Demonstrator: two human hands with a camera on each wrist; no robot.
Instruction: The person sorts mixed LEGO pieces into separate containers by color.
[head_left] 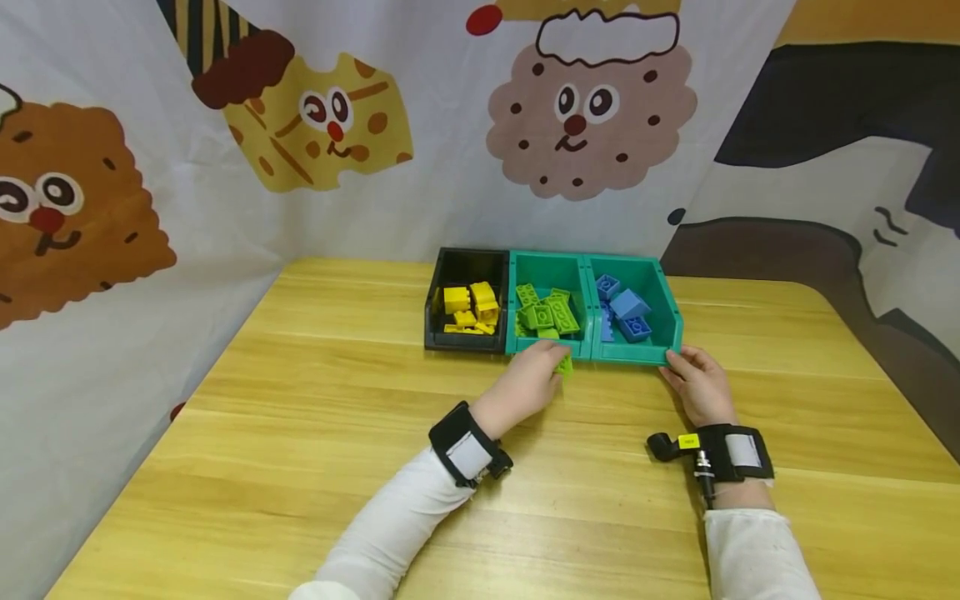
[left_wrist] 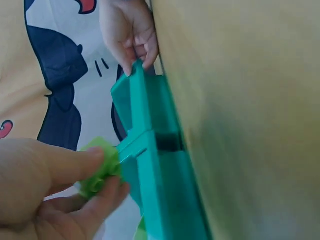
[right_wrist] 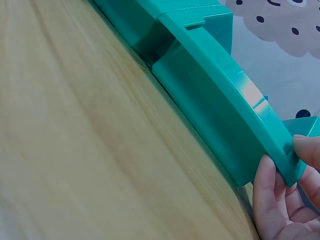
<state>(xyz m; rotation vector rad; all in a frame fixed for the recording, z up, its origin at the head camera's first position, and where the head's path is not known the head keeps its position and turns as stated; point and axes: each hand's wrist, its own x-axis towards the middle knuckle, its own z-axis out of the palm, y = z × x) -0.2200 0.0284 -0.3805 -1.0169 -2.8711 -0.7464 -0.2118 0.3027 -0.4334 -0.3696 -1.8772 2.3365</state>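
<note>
My left hand pinches a lime-green toy brick between thumb and fingers, just in front of the middle teal bin. Only a small part of this brick shows in the head view. My right hand holds the front right corner of the right teal bin, its thumb at the rim and fingers against the outside, as the right wrist view shows. Several green bricks lie in the middle bin, and blue bricks in the right one.
A black bin with several yellow bricks stands left of the teal bins, all in one row. They sit near the back of the wooden table. Behind hangs a white cloth with cartoon prints.
</note>
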